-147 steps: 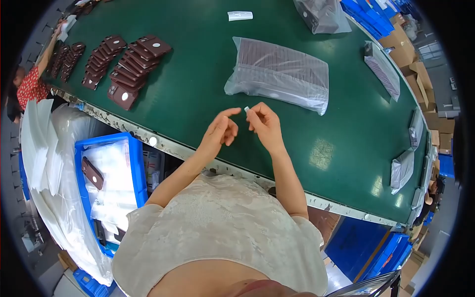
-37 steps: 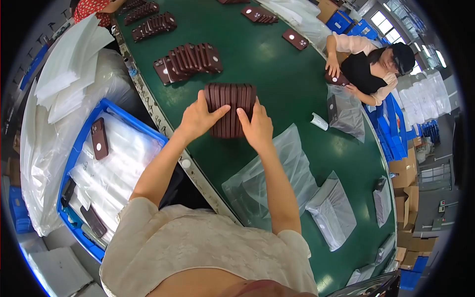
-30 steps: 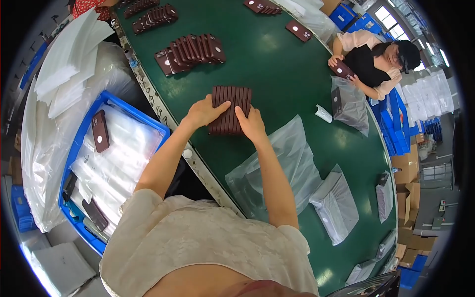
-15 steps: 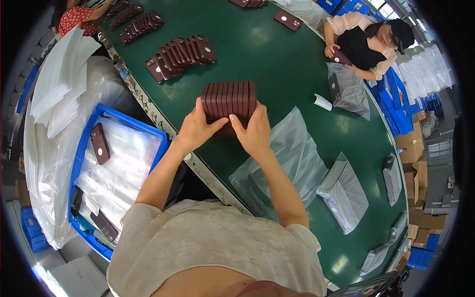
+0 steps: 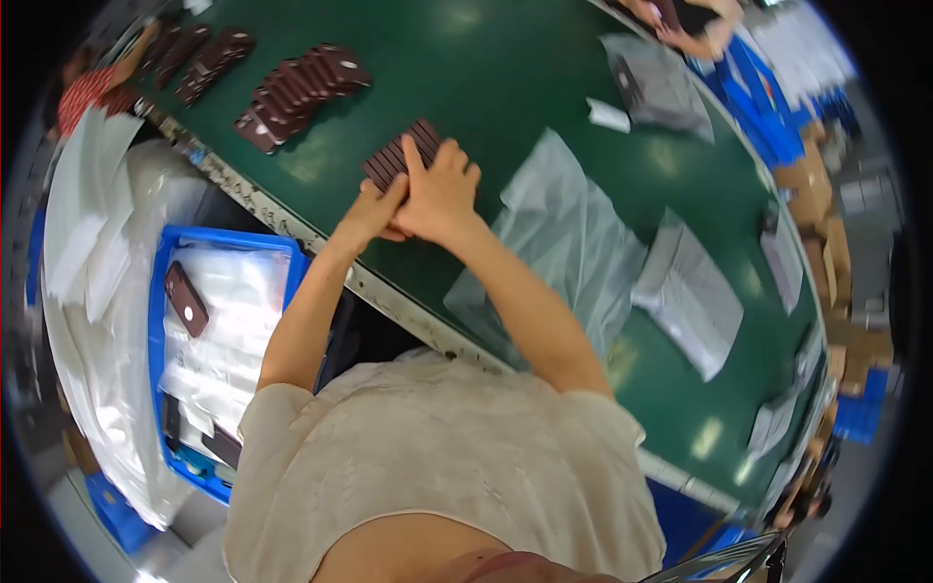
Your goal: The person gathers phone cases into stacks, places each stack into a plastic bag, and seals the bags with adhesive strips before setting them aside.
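A stack of dark brown phone cases (image 5: 397, 155) is held on edge above the green table (image 5: 505, 87). My right hand (image 5: 439, 189) lies over its near side, fingers spread across the cases. My left hand (image 5: 374, 209) grips the stack from the lower left, partly hidden under the right one. An empty clear plastic bag (image 5: 564, 243) lies flat on the table just right of my hands.
A fanned row of brown cases (image 5: 296, 87) lies at the far left, another row (image 5: 199, 58) behind it. Filled bags (image 5: 690, 296) lie to the right. A blue bin (image 5: 209, 340) with plastic bags and one case stands left of the table edge. Other people work at the far side.
The view swung and blurred. The stack of cases has tilted and shifted slightly left. My right hand now covers more of it, and both hands stay on it.
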Tool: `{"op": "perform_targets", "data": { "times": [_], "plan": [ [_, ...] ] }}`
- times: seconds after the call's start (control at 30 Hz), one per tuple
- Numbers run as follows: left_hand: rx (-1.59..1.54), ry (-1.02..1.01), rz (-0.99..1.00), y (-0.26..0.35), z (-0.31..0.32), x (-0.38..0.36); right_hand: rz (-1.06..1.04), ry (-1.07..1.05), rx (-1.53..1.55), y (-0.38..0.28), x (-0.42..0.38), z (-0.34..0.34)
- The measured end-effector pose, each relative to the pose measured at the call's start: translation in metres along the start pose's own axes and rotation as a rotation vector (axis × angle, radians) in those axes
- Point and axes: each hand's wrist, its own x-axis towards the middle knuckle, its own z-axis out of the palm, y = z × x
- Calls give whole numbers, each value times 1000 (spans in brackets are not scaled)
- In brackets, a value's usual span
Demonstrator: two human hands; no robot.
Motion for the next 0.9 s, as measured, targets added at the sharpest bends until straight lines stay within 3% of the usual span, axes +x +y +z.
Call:
{"op": "perform_targets", "data": {
  "times": [0.03, 0.1, 0.13, 0.2, 0.23, 0.3, 0.37, 0.47, 0.57, 0.6, 0.67, 0.7, 0.73, 0.77, 0.83, 0.87, 0.9],
  "plan": [
    [34, -48, -20, -3, 3, -6, -7, 36, 16, 13, 2, 9],
    [152, 36, 316, -1, 7, -15, 133, -213, 274, 36, 2, -49],
    [163, -8, 305, 7, 18, -27, 180, -212, 276, 63, -1, -50],
    [409, 247, 919, 29, 38, -60, 123, -96, 1110, 120, -10, -60],
    [399, 231, 914, 39, 51, -71, 158, -7, 1225, 132, -30, -87],
    [852, -161, 1352, 52, 80, -92, 233, 143, 1404, 150, -74, -131],
    [975, -621, 1327, 34, 126, -105, 327, 243, 1508, 171, -120, -153],
    [1139, -647, 1391, -24, 178, -85, 512, 302, 1833, 175, -205, -159],
    [606, -563, 1620, -40, 221, -45, 516, 14, 1897, 184, -276, -141],
    [603, -575, 1629, -45, 225, -27, 512, -19, 1913, 177, -290, -138],
    [665, -1138, 770, -49, 220, 6, 549, -57, 1862, 160, -301, -137],
    [673, -1146, 777, -29, 220, 4, 580, -108, 1809, 153, -300, -135],
    [654, -1073, 573, -6, 219, 4, 576, -94, 1812, 148, -297, -134],
    [629, -992, 374, 11, 217, 1, 569, -52, 1449, 142, -293, -134],
    [647, -882, 499, 22, 214, -2, 524, 29, 721, 133, -281, -133],
    [655, -766, 609, 24, 210, -6, 519, 37, 723, 126, -277, -129],
    [659, -648, 716, 28, 205, -10, 528, 92, 470, 116, -273, -125]
  ]
}}
